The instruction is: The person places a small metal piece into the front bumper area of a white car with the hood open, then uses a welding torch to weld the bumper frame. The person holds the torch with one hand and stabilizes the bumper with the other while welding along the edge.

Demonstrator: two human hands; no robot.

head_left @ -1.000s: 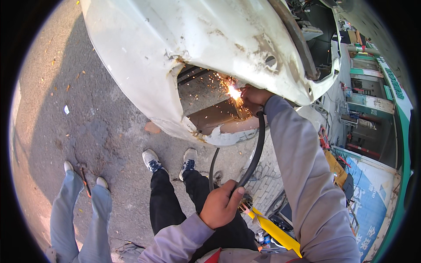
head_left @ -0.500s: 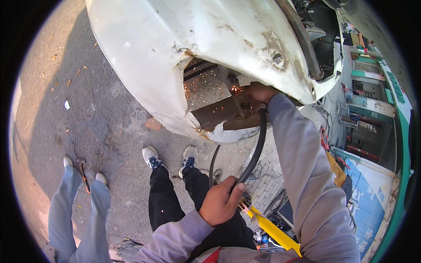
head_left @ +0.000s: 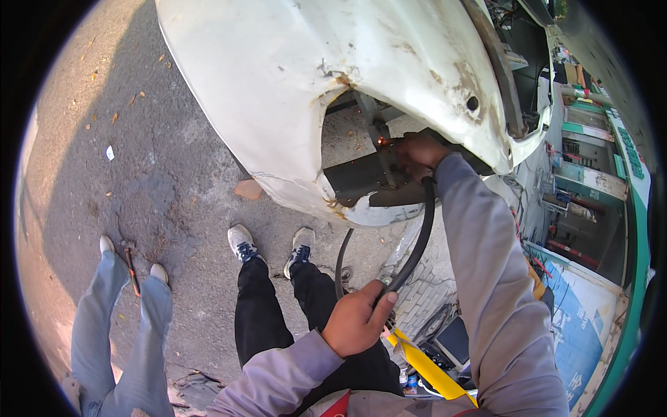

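My left hand is closed around a thick black welding cable low in front of me. From there the cable curves up to my right hand, which is wrapped around a welding torch, mostly hidden by the fingers. That hand reaches into a jagged opening in a white vehicle body panel. Just left of its fingers, a small orange glow sits on a dark metal bar inside the opening. The panel's cut rim is rusty and worn.
On the left stands another person in light blue jeans, with a hammer on the ground between the feet. A reddish stone lies near the panel. To the right are a yellow strip, a dark-screened box and shopfronts.
The spray of sparks has shrunk to a small glow. In the picture, the panel and my right hand have shifted slightly right. Both hands keep their grip.
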